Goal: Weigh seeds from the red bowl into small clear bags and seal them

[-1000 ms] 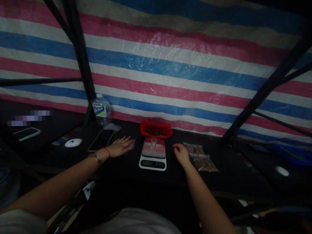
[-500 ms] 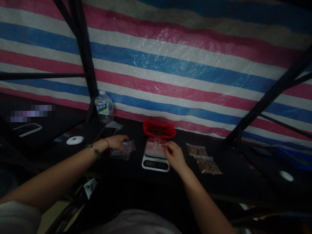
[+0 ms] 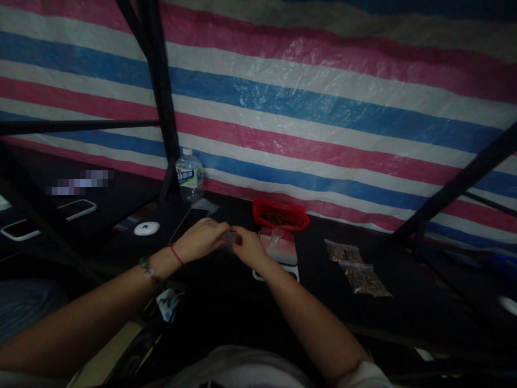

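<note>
My left hand [image 3: 207, 237], with a red cord and a beaded bracelet at the wrist, pinches one side of a small clear plastic bag [image 3: 230, 237]. On its other side, the fingers of my right hand [image 3: 249, 249] are closed on the same bag; its contents, if any, are too dark to make out. Right of my hands lies a white kitchen scale [image 3: 278, 249], partly hidden by my right forearm. A small clear cup [image 3: 277, 235] sits on its pinkish top. Behind the scale is a red plastic bag [image 3: 297, 218] of small brown pieces.
Two clear bags of brown pieces [image 3: 343, 251] [image 3: 364, 279] lie right of the scale. A clear bottle [image 3: 189, 178] stands by the rack post [image 3: 161, 102]. A phone [image 3: 194, 216] and a white oval device [image 3: 146, 228] lie left. Striped sheeting [image 3: 283, 124] hangs behind.
My right hand has left the cup on the scale and moved left to meet my left hand. My left hand has picked up a clear bag from the table. The view has shifted left.
</note>
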{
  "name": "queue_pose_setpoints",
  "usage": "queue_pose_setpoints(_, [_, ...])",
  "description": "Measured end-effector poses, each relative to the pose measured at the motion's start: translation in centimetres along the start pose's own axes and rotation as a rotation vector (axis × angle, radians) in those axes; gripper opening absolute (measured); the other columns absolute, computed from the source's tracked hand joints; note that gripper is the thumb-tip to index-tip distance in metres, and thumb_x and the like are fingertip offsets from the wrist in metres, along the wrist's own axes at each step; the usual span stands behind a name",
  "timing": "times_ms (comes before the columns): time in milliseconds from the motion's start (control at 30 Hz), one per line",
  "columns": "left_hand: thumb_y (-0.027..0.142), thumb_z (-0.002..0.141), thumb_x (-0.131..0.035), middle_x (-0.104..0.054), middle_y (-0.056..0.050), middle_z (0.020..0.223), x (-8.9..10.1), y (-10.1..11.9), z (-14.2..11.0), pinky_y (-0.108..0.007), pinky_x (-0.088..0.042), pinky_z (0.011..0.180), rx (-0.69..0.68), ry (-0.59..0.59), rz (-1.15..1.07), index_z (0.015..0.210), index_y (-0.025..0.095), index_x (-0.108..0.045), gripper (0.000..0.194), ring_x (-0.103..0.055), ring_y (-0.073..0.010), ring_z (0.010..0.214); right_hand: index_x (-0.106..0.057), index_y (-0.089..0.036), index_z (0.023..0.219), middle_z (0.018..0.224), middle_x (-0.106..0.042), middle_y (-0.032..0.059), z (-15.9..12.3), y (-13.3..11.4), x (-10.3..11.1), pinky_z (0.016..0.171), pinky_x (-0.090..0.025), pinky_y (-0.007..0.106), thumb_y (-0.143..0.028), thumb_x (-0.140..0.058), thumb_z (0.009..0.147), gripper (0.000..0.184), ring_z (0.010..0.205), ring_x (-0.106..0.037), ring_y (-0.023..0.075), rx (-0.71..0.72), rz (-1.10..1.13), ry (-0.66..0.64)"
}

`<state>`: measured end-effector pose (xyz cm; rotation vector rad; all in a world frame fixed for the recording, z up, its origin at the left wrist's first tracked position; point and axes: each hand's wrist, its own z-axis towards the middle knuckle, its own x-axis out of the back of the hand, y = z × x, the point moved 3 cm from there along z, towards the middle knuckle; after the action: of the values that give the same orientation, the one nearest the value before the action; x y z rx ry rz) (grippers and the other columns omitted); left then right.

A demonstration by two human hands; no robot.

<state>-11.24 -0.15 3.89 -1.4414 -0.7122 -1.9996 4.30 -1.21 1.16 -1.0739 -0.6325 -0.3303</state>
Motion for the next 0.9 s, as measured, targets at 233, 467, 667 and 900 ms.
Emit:
queue_pose_setpoints(233, [0.026,0.086,-0.056,-0.068,-0.006,0.095,-0.5,-0.6,-2.6,-0.035,-0.04,0.089,-0.024,0.003,-0.033,0.104,0.022,-0.061,0.019,-0.061,-0.0217,0.093,-0.047,-0.019,0.132,0.124,-0.06,0.0088,-1.9,-0.9,-3.0,0.099,-0.044,0.038,-0.014,-0.061,0.069,0.064,0.112,-0.057,0.0213,0.053,0.1,0.027])
queue_pose_setpoints(467, [0.029,0.086,-0.055,-0.068,-0.006,0.087,-1.3,-1.1,-2.4,-0.034,-0.043,0.085,0.043,-0.005,-0.043,0.098,0.02,-0.061,0.016,-0.063,-0.0222,0.087,-0.041,-0.021,0.137,0.127,-0.058,0.0084,-2.0,-0.8,-4.5,0.1,-0.044,0.038,-0.025,-0.069,0.069,0.073,0.116,-0.056,0.0216,-0.033,0.146,0.028])
queue_pose_setpoints(667, [0.02,0.079,-0.059,-0.068,-0.008,0.087,-0.5,-0.8,-1.2,-0.033,-0.045,0.08,0.064,-0.092,-0.044,0.103,0.018,-0.057,0.024,-0.066,-0.0245,0.085,-0.019,-0.024,0.148,0.136,-0.051,0.0101,-2.1,-1.0,-4.5,0.103,-0.042,0.041,-0.026,-0.075,0.063,0.102,0.124,-0.051,0.0238,-0.066,0.186,0.042])
queue_pose_setpoints(900, [0.032,0.072,-0.065,-0.064,-0.008,0.112,-1.2,-3.2,-2.3,-0.04,-0.045,0.095,0.184,0.036,-0.391,0.11,0.02,-0.056,0.041,-0.06,-0.0262,0.107,-0.049,-0.024,0.131,0.124,-0.06,0.0048,-2.5,0.8,-4.0,0.099,-0.045,0.036,-0.011,-0.049,0.077,0.055,0.111,-0.06,0.0179,-0.106,0.227,0.226])
